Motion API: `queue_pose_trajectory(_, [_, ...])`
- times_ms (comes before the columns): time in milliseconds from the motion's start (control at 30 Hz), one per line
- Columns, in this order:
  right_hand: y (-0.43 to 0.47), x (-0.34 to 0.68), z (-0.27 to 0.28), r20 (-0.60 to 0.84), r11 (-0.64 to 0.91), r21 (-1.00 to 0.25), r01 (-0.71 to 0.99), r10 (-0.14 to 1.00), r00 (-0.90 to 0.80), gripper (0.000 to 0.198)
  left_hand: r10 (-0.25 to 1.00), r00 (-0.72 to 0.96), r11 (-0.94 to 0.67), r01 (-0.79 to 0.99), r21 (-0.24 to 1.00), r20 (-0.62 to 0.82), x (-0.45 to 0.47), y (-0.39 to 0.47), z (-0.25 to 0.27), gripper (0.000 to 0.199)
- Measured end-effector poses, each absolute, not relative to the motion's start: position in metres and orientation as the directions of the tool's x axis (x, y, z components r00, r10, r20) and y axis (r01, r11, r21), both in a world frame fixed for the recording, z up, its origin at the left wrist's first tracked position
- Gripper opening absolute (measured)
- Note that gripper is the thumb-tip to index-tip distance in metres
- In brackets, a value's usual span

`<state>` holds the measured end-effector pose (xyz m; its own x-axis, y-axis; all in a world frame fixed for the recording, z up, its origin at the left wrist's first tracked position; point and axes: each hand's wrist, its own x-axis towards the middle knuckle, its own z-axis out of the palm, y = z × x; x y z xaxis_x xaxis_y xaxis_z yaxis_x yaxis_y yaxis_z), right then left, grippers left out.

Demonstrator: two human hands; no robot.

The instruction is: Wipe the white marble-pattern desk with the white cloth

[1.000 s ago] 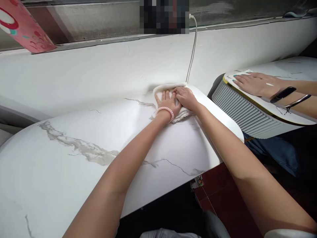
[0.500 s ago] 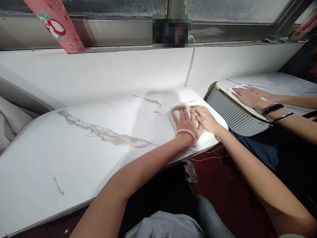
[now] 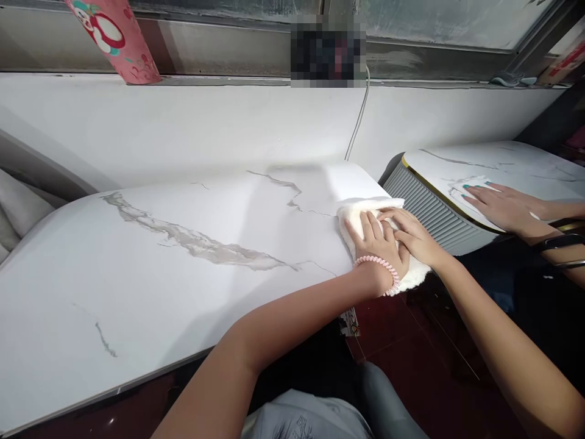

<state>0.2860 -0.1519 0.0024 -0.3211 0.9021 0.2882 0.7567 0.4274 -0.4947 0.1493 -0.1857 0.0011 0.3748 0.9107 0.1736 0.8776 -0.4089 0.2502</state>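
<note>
White, fluffy fabric lies under both my palms: a cloth (image 3: pixel 363 209) at the right end of the marbled counter (image 3: pixel 214 286), its near right part seeming to reach past the edge. I judge it light and very soft, with no stiffness of its own, so it should crease and bunch easily; nothing about it looks fragile. Flat pressure over its middle suits it better than a pinch at one corner, and the smooth counter probably lets it slide freely.

My left grip (image 3: pixel 381 245) is wide, palm down, fingers spread and pointing to the far side, a pink coil band (image 3: pixel 382 261) round the wrist. My right grip (image 3: pixel 415 236) lies just beside it, overlapping it a little, fingers reaching left across the cloth. Neither is closed around the fabric as far as I see; whether my right fingertips nip it, I cannot tell. My left forearm runs low along the counter's near edge from a bent elbow, while my right arm comes in straighter from the near right, well off the counter.
</note>
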Motion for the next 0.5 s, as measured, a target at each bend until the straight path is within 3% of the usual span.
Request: queue_pose_trajectory(500, [-0.098,0.302,0.001,0.264,0.399,-0.424,0.813,0.913,-0.310,0.033,0.909,0.377,-0.416,0.848,0.329,0.177,0.166,-0.135,-0.001,0.064])
